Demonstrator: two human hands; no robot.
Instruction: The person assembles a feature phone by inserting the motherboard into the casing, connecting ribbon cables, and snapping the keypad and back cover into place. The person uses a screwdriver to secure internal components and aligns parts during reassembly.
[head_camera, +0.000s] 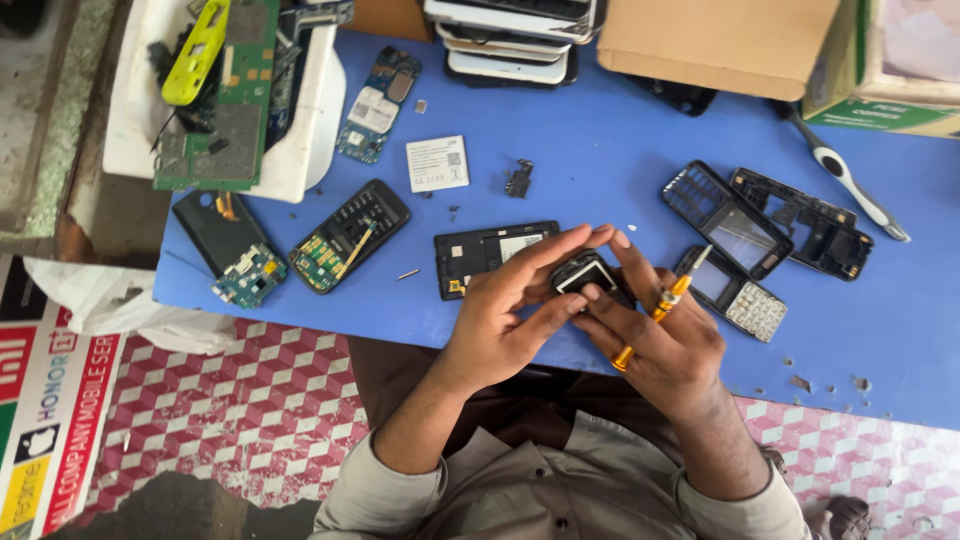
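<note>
- The left hand (505, 310) holds a small black phone part (585, 272) just above the near edge of the blue counter (600, 160); thumb and fingers close round its left side, so this grip is clenched on the part.
- The right hand (665, 340) pinches the same part from the right with its fingertips, while an orange-handled screwdriver (665, 300) lies tucked across its palm and fingers, tip pointing up and away. That grip is closed on both things at once.
- With the right hand doing two jobs, the screwdriver could slide out of the fingers, or its tip could scrape the keypad phone (740, 295) lying just beside it.
- The part hangs over the counter's front edge; a slip of either hand may send it into the lap or onto the patterned floor (230, 400), where a small piece would be hard to find.
- A loose screw (407, 273) and dark crumbs of debris (800, 382) sit on the counter; a sleeve or wrist could sweep them off.
- An opened phone back (480, 255) lies touching, or nearly touching, the left fingers, and could be nudged.
- Prying too hard between the fingertips might crack the part; how firmly it is seated I cannot tell.
</note>
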